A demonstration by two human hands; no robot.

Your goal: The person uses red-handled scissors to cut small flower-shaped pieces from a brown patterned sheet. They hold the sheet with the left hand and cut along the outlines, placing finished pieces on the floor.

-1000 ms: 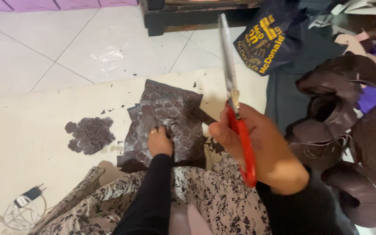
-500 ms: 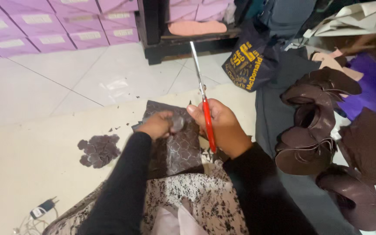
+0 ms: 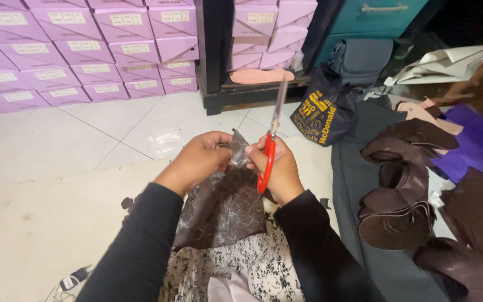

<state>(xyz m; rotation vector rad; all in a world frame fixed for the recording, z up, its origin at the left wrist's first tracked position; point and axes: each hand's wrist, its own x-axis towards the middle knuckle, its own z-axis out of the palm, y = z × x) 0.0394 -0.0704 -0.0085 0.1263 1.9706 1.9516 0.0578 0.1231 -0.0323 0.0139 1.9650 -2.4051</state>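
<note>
Item one: my right hand (image 3: 278,168), clenched around the red handles of a pair of scissors (image 3: 270,142), blades pointing up and away from me, closed as far as I can tell. The same hand pinches the top corner of the brown patterned sheet (image 3: 225,207).

Item two: my left hand (image 3: 197,159), just left of the scissors, grasping the same upper edge of the sheet, fingers curled over it. Both my sleeves are black.

Item three: the sheet itself, dark brown with a shiny embossed pattern, held up between both hands and hanging down below the scissors onto my lap, over a black-and-white floral cloth (image 3: 241,268).

Item four: a cream mat (image 3: 40,223), left of and below the scissors, on the floor, carrying small dark scraps (image 3: 127,202) near my left sleeve and a small cable plug (image 3: 74,278) at the lower left.

Item five: a pile of cut dark brown pieces (image 3: 398,190), well to the right of the scissors, on a grey cloth (image 3: 364,223).

Item six: a dark bag with yellow print (image 3: 322,112), just right of the scissor blades and beyond them.

Item seven: stacked lilac boxes (image 3: 85,50), far beyond and left of the scissors, on the white tile floor (image 3: 57,134).
</note>
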